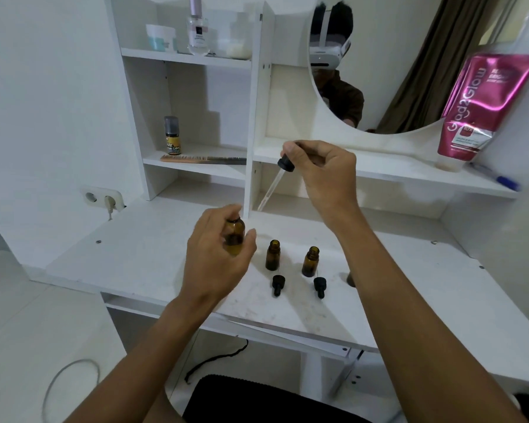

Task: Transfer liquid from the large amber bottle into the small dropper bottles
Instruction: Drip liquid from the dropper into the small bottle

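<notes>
Sitting beside the gripped amber bottle [235, 236] are two dropper bottles [272, 256] and caps [278, 283].

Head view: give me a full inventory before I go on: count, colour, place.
large amber bottle: 1, amber, gripped in the left hand above the desk
small dropper bottles: 2, amber, open, upright at desk centre
dropper caps: 2, black, lying on the desk, one before each small bottle
dropper: 1, black top, clear tube, pinched in the right hand
desk: 1, white
comb: 1, brown and dark, lower left shelf
yellow-labelled bottle: 1, grey cap, behind comb
perfume bottle: 1, clear, top shelf
jar: 1, white and teal, top shelf
pink tube: 1, leaning on right shelf
pen: 1, blue, right shelf
mirror: 1, above right shelf
left hand: 1, round the large bottle
right hand: 1, raised, holding the dropper
</notes>
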